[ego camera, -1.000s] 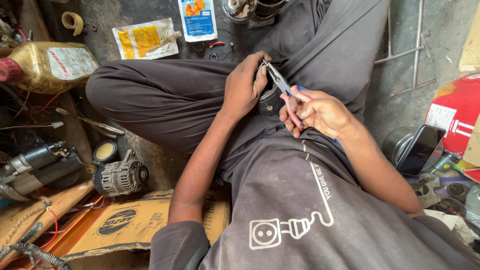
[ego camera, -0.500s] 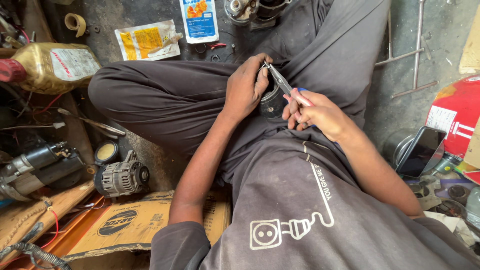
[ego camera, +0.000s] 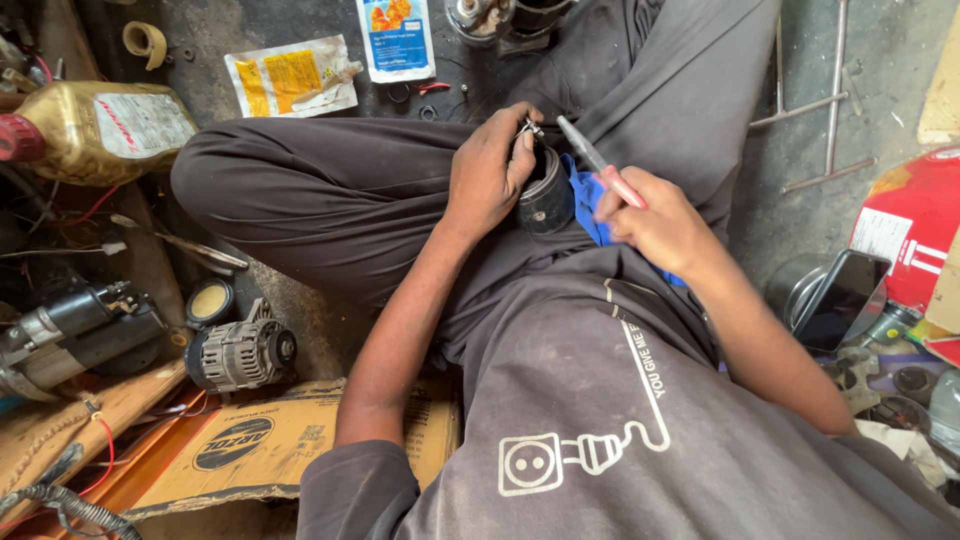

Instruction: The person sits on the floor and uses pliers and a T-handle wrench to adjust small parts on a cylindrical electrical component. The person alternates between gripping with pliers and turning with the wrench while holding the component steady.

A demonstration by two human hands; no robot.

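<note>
My left hand [ego camera: 485, 175] grips a black cylindrical part [ego camera: 548, 198] resting on my lap, thumb and fingers curled over its top. A small metal piece [ego camera: 528, 127] sticks out at my fingertips. My right hand [ego camera: 655, 222] holds slim pliers [ego camera: 598, 162] with reddish handles; their tip points up and left, a short gap from the part's top. A blue cloth [ego camera: 590, 212] lies under the right hand and beside the part. Both hands sit over my dark trousers, legs crossed.
Left on the floor are a golden oil jug [ego camera: 100, 130], a starter motor [ego camera: 70, 330], an alternator [ego camera: 240, 352] and flat cardboard [ego camera: 270, 440]. Two printed packets [ego camera: 292, 78] lie ahead. A phone [ego camera: 840, 298], a red container [ego camera: 915, 225] and metal rods [ego camera: 830, 95] are on the right.
The pliers' tip, which was at the top of the part by my left fingers, has drawn slightly away to the right. The left hand keeps its grip on the part.
</note>
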